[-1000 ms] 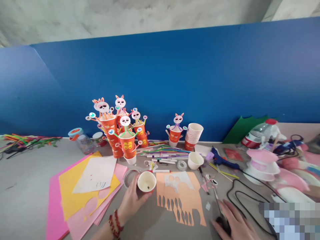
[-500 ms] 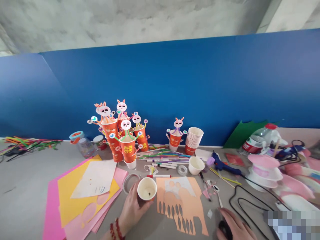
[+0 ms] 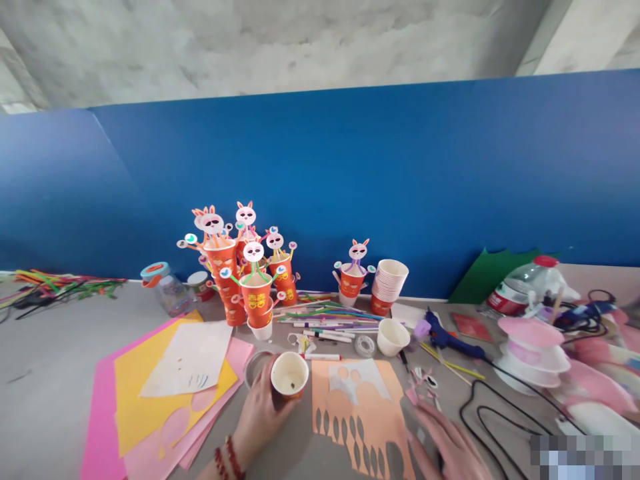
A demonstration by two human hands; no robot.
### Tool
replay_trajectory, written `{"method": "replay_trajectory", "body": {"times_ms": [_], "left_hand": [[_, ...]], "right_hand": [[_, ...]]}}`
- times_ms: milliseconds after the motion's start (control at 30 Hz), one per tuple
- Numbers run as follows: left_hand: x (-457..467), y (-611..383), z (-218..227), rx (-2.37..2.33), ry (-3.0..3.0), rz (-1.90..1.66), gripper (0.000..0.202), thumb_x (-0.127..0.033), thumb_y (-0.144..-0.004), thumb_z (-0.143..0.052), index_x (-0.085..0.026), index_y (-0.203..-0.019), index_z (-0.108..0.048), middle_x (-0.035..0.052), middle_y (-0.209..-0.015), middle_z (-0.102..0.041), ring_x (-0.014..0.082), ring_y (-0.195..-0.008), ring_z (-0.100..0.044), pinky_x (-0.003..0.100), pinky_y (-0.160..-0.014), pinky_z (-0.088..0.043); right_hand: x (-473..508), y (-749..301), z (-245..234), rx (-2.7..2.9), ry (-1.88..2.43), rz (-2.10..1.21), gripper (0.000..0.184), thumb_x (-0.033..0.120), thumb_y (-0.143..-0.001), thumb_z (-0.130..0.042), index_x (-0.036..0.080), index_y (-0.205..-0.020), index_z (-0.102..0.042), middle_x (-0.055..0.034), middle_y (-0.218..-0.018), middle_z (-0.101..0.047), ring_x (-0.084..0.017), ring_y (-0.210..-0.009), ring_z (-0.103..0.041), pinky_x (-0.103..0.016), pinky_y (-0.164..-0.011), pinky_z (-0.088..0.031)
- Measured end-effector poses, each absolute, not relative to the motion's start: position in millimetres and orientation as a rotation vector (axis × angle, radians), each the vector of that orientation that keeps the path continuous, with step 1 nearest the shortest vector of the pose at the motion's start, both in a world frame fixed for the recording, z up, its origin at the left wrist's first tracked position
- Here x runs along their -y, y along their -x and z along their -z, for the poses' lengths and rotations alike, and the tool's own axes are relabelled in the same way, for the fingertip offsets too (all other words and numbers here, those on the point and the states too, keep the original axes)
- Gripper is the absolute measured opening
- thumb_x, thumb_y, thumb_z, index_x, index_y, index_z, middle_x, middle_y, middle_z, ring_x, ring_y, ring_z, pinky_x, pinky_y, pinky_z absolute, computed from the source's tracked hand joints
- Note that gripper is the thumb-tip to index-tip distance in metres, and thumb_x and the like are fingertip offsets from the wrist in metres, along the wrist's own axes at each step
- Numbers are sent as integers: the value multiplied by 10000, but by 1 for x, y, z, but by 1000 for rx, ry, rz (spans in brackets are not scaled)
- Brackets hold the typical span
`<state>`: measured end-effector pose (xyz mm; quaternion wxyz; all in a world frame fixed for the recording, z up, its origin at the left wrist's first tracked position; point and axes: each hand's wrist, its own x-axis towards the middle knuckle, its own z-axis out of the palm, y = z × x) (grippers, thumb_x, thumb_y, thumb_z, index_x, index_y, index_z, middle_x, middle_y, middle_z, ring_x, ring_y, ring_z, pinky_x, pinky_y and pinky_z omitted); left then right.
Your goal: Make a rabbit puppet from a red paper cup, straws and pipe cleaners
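My left hand [image 3: 265, 410], with a red bead bracelet on its wrist, is wrapped round a paper cup [image 3: 289, 375]. The cup's white inside faces up, with a small dark spot at its bottom. Lower right, my right hand [image 3: 445, 443] lies low over the table with fingers stretched out. Something dark shows under it, mostly hidden. Paper scraps [image 3: 423, 379] lie just beyond its fingertips. Between the hands is an orange paper sheet [image 3: 360, 420] with leaf-shaped cutouts and a white paper piece [image 3: 357, 380] on it.
Red cups with rabbit figures [image 3: 259, 297] stand stacked at back left; another rabbit cup [image 3: 351, 280] stands beside a cup stack [image 3: 390, 280]. A single white cup [image 3: 393, 337], markers [image 3: 327, 335], tape roll [image 3: 365, 345], blue glue gun [image 3: 453, 339] and cable [image 3: 467, 400] are nearby. Coloured sheets [image 3: 127, 387] lie left.
My right hand has moved up and left, its fingers now straighter, covering most of the dark-handled tool seen before. My left hand and the cup have shifted slightly left.
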<state>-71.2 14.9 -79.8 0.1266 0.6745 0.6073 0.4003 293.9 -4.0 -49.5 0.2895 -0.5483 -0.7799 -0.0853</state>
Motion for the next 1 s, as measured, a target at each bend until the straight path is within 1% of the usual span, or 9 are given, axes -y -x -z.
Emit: {"method": "replay_trajectory", "body": {"times_ms": [133, 167, 300, 400, 467, 567, 667, 767, 1000], "left_hand": [[-12, 73, 78, -1701, -1941, -1163, 848, -340, -751, -718, -188, -1470, -295, 228, -1450, -467, 413, -1340, -454, 605, -1063, -412], [-10, 75, 75, -1674, -1927, -1174, 813, -357, -775, -699, -193, -1464, -301, 225, -1443, -470, 409, -1340, -453, 602, -1061, -412], [-12, 86, 53, -1654, -1844, -1328, 494, -365, -897, -562, -224, -1346, -412, 169, -1323, -541, 333, -1261, -521, 522, -1026, -453], [-24, 100, 24, -1784, -1847, -1579, 456, -358, -873, -613, -209, -1275, -457, 144, -1242, -557, 317, -1192, -545, 511, -1023, -435], [-36, 110, 1, -1846, -1851, -1734, 480, -358, -868, -631, -209, -1288, -453, 134, -1246, -555, 309, -1207, -529, 500, -1049, -406], [-56, 121, -28, -1922, -1910, -1859, 523, -362, -847, -671, -217, -1298, -450, 135, -1295, -540, 308, -1252, -494, 489, -1076, -374], [-75, 124, -39, -1974, -1921, -1938, 572, -396, -829, -693, -206, -1304, -437, 148, -1296, -536, 309, -1249, -491, 492, -1072, -374], [-90, 123, -36, -2016, -1923, -1934, 629, -424, -813, -708, -173, -1308, -412, 171, -1264, -533, 311, -1211, -516, 509, -1052, -386], [-109, 121, -27, -2200, -1947, -1950, 639, -482, -782, -725, -157, -1246, -429, 171, -1194, -566, 322, -1139, -566, 532, -982, -427]], "right_hand": [[-7, -255, 23, 2058, 1317, 69, 250, 374, -932, -533, 238, -1089, -672, -83, -1115, -737, -288, -1013, -707, -386, -824, -590], [-11, -245, 14, 2053, 1263, 1, 233, 345, -939, -521, 242, -1072, -681, -83, -1104, -739, -279, -999, -709, -382, -827, -586], [-42, -201, -30, 2046, 1059, -344, 199, 263, -945, -525, 235, -1040, -697, -82, -1102, -728, -255, -1022, -686, -358, -851, -563], [-78, -159, -57, 2023, 924, -468, 145, 237, -920, -586, 236, -1017, -693, -69, -1100, -718, -259, -1087, -641, -394, -940, -506], [-104, -128, -67, 2023, 868, -476, 116, 193, -873, -643, 220, -974, -694, -64, -1074, -714, -243, -1053, -637, -376, -936, -488], [-139, -86, -71, 2036, 886, -445, 121, 146, -816, -686, 201, -924, -690, -56, -1010, -701, -229, -985, -635, -352, -890, -481], [-163, -57, -65, 2021, 923, -407, 104, 144, -815, -672, 183, -909, -692, -73, -993, -673, -244, -968, -608, -383, -898, -453], [-176, -43, -58, 2004, 960, -378, 83, 172, -823, -666, 168, -899, -699, -89, -990, -649, -259, -964, -582, -391, -889, -448], [-182, -27, -56, 2007, 975, -345, 33, 206, -801, -694, 213, -821, -719, -52, -931, -648, -244, -954, -568, -401, -977, -385]]}}
